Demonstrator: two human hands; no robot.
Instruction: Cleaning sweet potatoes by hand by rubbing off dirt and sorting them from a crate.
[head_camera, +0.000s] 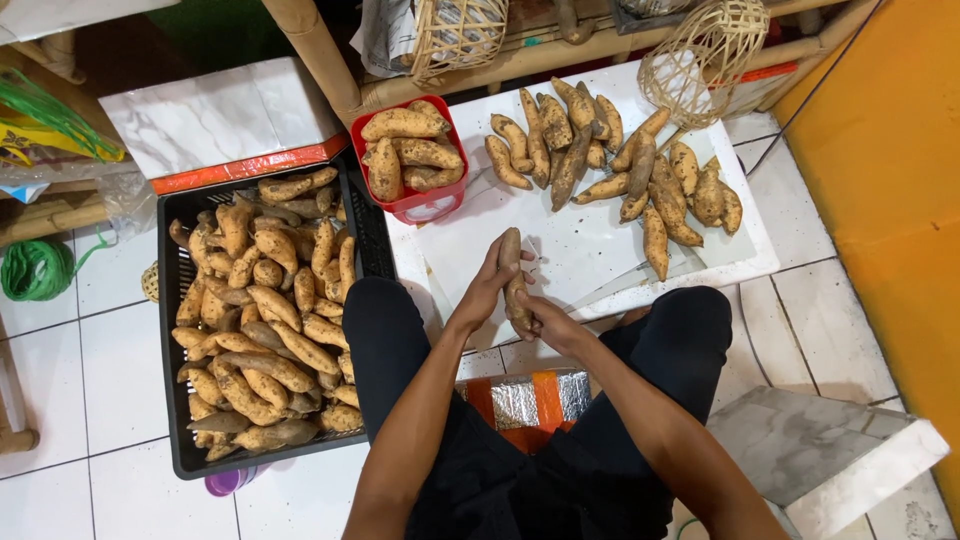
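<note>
White board (600, 260) on tiled floor | sweet potato (514, 280) upright, long axis pointing away | left hand (487, 288) fingers curled around its upper half | right hand (545, 318) fingers closed on lower end

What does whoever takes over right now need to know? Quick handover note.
Left hand and right hand together grip one sweet potato, held upright over the white board.
Black crate on the person's left is full of sweet potatoes.
Red basket at the board's corner holds several.
A loose pile lies on the board's far side.
Done: basket and pile sorted out. Left: the crate's load.
</note>
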